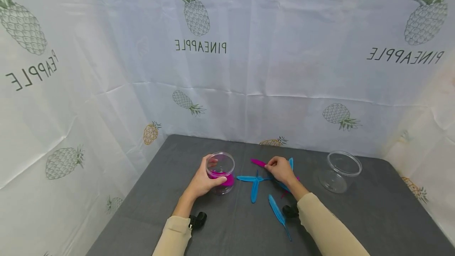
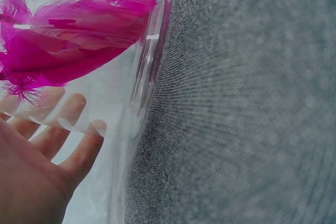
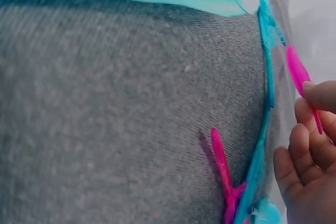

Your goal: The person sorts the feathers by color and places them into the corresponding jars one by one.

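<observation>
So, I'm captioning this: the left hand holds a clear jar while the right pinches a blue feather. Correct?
The feather in the right hand is pink, not blue, as the right wrist view shows; the left hand holds a clear jar.

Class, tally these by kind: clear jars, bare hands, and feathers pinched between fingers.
Clear jars: 2 (held jar, free jar)
Bare hands: 2 (left hand, right hand)
Pinched feathers: 1 (pink feather)
Total: 5

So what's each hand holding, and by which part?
Left hand grips a clear jar round its side; right hand pinches a magenta feather near its quill end.
</observation>
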A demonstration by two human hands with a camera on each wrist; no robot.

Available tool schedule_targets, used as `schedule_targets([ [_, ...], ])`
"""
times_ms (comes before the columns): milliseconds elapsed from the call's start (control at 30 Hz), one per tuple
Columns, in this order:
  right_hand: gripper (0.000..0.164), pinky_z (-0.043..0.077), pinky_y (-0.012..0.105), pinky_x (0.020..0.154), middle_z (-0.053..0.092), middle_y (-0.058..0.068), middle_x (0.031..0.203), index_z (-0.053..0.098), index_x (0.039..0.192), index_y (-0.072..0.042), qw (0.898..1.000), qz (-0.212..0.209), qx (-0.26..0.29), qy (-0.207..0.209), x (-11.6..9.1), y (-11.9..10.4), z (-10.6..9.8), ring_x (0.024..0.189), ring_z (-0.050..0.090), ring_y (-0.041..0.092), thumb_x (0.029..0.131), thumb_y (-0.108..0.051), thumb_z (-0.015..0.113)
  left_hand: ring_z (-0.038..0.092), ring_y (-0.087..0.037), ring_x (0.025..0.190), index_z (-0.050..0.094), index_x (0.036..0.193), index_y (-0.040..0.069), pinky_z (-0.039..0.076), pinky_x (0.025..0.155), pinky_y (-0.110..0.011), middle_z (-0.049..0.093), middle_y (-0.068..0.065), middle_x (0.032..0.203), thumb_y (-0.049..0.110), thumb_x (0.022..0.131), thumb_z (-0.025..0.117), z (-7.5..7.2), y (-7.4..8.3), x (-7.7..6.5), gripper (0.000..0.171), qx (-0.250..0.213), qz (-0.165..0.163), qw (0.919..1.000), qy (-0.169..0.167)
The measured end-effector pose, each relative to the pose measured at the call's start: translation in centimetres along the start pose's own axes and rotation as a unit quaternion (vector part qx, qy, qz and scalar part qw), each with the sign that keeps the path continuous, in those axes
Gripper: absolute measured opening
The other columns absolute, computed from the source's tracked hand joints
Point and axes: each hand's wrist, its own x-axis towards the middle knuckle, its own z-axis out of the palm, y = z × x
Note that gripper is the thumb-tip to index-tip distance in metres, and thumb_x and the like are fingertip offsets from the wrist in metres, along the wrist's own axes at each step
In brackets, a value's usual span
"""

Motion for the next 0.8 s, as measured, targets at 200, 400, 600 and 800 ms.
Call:
schedule_targets([
  [200,0.010,0.050,0.034,0.061,0.067,0.006,0.085,0.070,0.092,-0.003,0.999,-0.021,0.024,0.011,-0.2,-0.2,-0.6,0.070,0.058,0.019,0.095,-0.012,0.071,0.044,-0.029,0.138,0.030,0.151,0.010,0.038,0.112,-0.054,0.048,-0.020,0.146,0.032,0.078,0.089,0.0,0.0,0.0,0.096,0.001,-0.001,1.0000,-0.001],
  [400,0.010,0.049,0.033,0.063,0.066,0.006,0.086,0.070,0.093,-0.004,0.998,-0.046,0.036,0.018,-0.8,-1.3,-1.1,0.073,0.058,0.020,0.095,-0.013,0.072,0.044,-0.030,0.139,0.029,0.151,0.010,0.038,0.112,-0.054,0.048,-0.021,0.146,0.032,0.079,0.089,0.0,-0.1,-0.1,0.096,0.002,0.001,1.0000,-0.005],
  [600,0.009,0.049,0.033,0.065,0.066,0.005,0.086,0.071,0.094,-0.006,0.996,-0.061,0.057,0.032,-1.2,-2.6,-1.3,0.075,0.057,0.020,0.094,-0.014,0.074,0.044,-0.030,0.139,0.029,0.151,0.010,0.038,0.112,-0.054,0.048,-0.020,0.147,0.033,0.079,0.088,0.0,-0.1,0.0,0.097,0.006,0.001,1.0000,-0.005],
  [800,0.010,0.048,0.033,0.065,0.066,0.005,0.087,0.071,0.096,-0.007,0.993,-0.090,0.069,0.038,-1.6,-4.8,-1.7,0.075,0.057,0.021,0.094,-0.016,0.074,0.043,-0.030,0.139,0.028,0.151,0.011,0.038,0.113,-0.053,0.048,-0.020,0.147,0.032,0.079,0.088,0.0,0.0,0.0,0.096,0.007,0.000,1.0000,-0.006],
])
